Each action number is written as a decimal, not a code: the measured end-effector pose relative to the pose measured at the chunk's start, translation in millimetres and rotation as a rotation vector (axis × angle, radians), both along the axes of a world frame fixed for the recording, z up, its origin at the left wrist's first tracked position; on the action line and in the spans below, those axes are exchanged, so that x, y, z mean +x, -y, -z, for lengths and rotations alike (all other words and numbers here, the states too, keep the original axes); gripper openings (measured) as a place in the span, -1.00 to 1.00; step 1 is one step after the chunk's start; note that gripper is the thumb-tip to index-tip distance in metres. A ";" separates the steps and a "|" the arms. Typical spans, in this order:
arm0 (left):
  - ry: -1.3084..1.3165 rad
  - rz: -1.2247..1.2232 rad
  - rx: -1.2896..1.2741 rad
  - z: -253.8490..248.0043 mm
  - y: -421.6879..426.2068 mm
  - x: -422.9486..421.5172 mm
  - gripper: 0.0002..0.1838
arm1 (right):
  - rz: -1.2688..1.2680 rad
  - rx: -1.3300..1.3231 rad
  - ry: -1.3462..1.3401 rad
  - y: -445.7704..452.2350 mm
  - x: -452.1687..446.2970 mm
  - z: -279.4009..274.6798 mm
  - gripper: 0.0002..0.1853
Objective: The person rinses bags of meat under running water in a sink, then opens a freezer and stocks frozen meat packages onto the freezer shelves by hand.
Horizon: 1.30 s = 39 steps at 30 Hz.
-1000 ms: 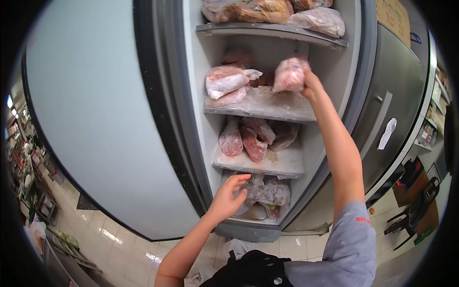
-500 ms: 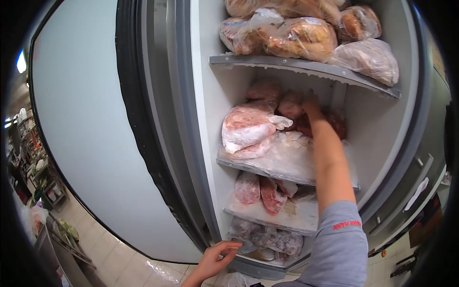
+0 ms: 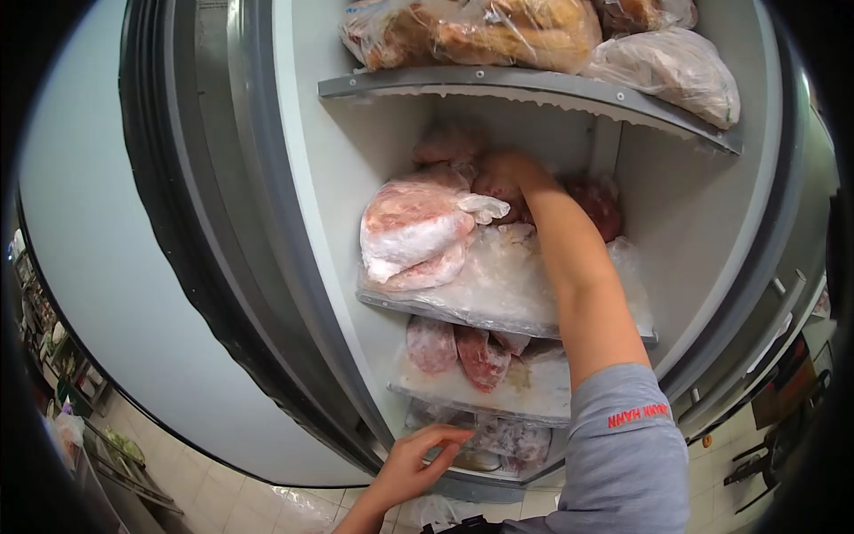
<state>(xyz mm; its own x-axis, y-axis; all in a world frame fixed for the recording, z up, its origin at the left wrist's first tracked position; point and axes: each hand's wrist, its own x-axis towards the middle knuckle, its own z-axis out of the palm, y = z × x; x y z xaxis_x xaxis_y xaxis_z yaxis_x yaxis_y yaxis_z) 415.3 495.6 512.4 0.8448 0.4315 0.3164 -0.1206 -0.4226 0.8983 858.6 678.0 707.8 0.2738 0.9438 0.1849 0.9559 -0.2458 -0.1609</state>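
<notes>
The right hand is resting at a reddish piece of meat at the back of the plastic-covered shelf; its fingers are mostly hiding, so I cannot tell their grip or where the piece's long axis is pointing. The left hand is hovering near the lower shelf, fingers loosely bent, thumb apart. Left of the piece, a frosted bag is lying crosswise, its twisted end pointing right. Bagged meat is sitting above.

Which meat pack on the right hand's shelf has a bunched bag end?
The large frosted pack at left front; the packs behind show no such end.
</notes>
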 end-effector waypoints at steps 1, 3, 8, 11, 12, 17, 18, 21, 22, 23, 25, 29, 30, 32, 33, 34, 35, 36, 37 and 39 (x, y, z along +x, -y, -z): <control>-0.002 -0.008 -0.004 5.5 0.4 0.7 -0.74 | 0.029 -0.007 -0.227 2.0 -6.8 -4.0 -0.74; -0.051 -0.010 -0.030 11.7 -1.1 -2.3 -0.74 | 0.116 0.032 -0.130 35.7 -54.8 -19.3 -0.69; -0.096 -0.122 -0.003 27.1 1.0 -40.3 -0.76 | 0.025 0.088 0.126 50.3 -40.1 42.1 -0.68; -0.061 -0.247 0.016 94.5 -2.0 -85.6 -0.73 | -0.016 0.131 0.178 65.2 -50.9 70.9 -0.68; -0.075 -0.333 0.030 130.5 -7.0 -102.6 -0.72 | -0.015 0.139 0.193 73.4 -54.7 78.6 -0.67; -0.397 -0.793 -0.251 239.3 38.8 -202.3 -0.72 | 0.027 0.197 0.257 125.7 -100.0 77.8 -0.65; -0.394 -0.832 -0.303 252.6 56.5 -218.3 -0.72 | 0.046 0.225 0.273 143.7 -121.8 73.2 -0.65; -0.378 -0.860 -0.310 281.8 97.3 -262.9 -0.70 | 0.130 0.333 0.317 209.8 -238.5 42.9 -0.64; -0.377 -0.914 -0.306 290.8 112.8 -274.8 -0.69 | 0.167 0.343 0.326 235.2 -286.2 36.4 -0.63; -0.367 -0.968 -0.300 304.3 127.8 -287.2 -0.69 | 0.162 0.325 0.327 252.8 -340.7 32.7 -0.63; -0.412 -0.971 -0.380 333.2 151.1 -312.9 -0.68 | 0.034 0.158 0.314 277.3 -453.1 39.5 -0.62; -0.501 -0.986 -0.519 391.5 186.6 -366.5 -0.67 | -0.895 -0.491 -0.333 232.4 -591.6 151.7 -0.67; -0.489 -0.992 -0.533 396.7 191.3 -379.0 -0.67 | -0.862 -0.644 -0.402 222.3 -623.6 192.7 -0.67; -0.572 -0.998 -0.782 399.7 195.7 -405.9 -0.70 | -1.002 -0.749 -0.208 197.9 -657.6 291.5 -0.66; -0.570 -1.002 -0.796 412.6 195.6 -413.1 -0.70 | -1.015 -0.844 -0.125 189.4 -669.3 346.6 -0.65; -0.798 -1.195 -0.531 427.5 199.9 -416.2 -0.73 | -1.020 -0.976 -0.205 183.2 -679.1 406.0 -0.65; -1.021 -1.356 -0.239 444.1 203.1 -423.3 -0.76 | -1.017 -1.109 -0.289 181.2 -688.2 467.1 -0.64; -1.026 -1.347 -0.265 464.0 200.7 -432.6 -0.76 | -1.104 -1.156 -0.277 181.6 -694.7 528.6 -0.64; -1.103 -1.283 -0.266 486.4 192.7 -441.7 -0.73 | -1.192 -1.202 -0.262 181.7 -699.6 589.6 -0.63; -1.180 -1.202 -0.276 535.8 179.3 -454.3 -0.69 | -1.200 -1.221 -0.200 192.3 -713.9 708.4 -0.64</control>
